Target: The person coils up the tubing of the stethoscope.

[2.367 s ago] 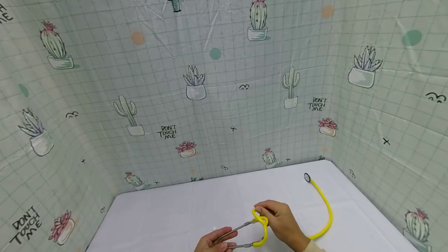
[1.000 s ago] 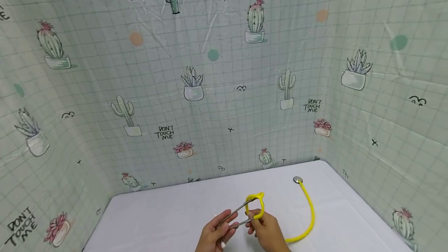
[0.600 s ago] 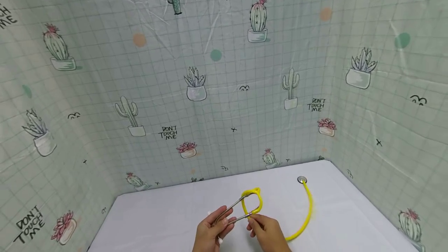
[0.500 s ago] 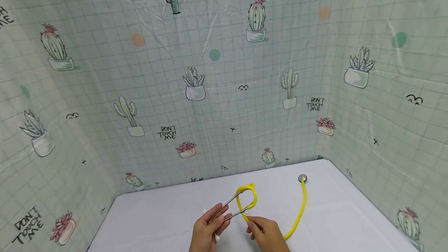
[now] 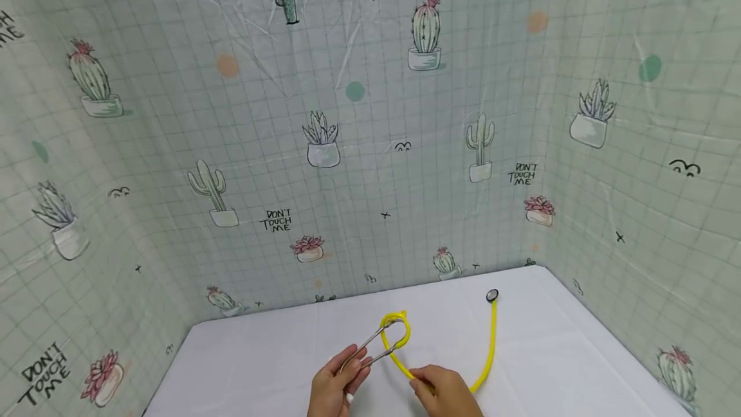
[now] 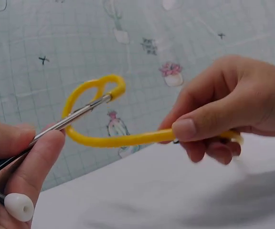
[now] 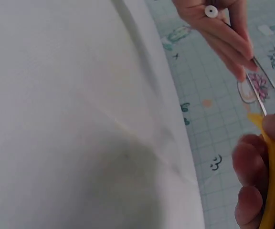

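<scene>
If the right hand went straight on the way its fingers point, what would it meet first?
Probably the left hand, which holds the metal rods. The right hand pinches the yellow tube and points roughly that way. Depth is unclear, so it might brush the rods first.

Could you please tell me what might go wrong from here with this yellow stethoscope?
The right hand pinches the flexible yellow tubing, which curves back past the slim silver metal ear tubes; a pull might kink it. The left hand holds those ear tubes, which could slip or twist. Neither hand holds the round, dark-rimmed silver chest piece, so it may drag or swing when the tubing moves.
</scene>
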Demonstrator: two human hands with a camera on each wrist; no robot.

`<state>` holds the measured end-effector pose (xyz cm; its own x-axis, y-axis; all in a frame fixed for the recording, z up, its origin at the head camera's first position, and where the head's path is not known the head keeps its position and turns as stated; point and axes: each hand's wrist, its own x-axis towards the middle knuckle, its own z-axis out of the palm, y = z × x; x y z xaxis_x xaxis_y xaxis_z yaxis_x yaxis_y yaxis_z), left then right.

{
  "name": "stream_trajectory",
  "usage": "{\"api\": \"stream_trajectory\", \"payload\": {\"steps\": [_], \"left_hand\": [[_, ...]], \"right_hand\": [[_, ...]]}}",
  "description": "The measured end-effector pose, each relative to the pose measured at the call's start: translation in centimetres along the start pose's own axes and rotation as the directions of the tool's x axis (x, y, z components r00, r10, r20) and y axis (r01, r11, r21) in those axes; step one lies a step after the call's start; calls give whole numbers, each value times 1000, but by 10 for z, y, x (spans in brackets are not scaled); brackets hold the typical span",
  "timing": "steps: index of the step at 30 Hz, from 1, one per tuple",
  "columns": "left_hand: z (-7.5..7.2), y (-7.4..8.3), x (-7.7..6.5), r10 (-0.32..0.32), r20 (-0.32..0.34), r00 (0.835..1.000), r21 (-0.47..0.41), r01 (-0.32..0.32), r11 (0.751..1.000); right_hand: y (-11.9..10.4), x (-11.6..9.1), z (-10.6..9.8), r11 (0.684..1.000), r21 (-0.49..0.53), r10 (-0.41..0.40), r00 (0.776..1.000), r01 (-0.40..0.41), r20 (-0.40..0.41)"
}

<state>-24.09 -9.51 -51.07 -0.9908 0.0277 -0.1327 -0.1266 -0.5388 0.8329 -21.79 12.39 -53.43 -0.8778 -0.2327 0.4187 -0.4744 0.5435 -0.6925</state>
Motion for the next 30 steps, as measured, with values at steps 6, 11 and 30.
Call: {"api": "stream_trajectory", "payload": {"steps": [6,11,30], "left_hand": [[-7,-1,1,32,-52,998,45,-30,999],[-9,1,3,74,-67,995,104,-67,992],[-15,-7,0,-7,79,997,310,-18,951]], "right_hand": [[-10,-2,-5,964,-215,-179,981,160,-71],[-19,0,-16,896,-293,-384,913,333,-137],[-21,26,-54,787,-384,-587,778,483,-223]]}}
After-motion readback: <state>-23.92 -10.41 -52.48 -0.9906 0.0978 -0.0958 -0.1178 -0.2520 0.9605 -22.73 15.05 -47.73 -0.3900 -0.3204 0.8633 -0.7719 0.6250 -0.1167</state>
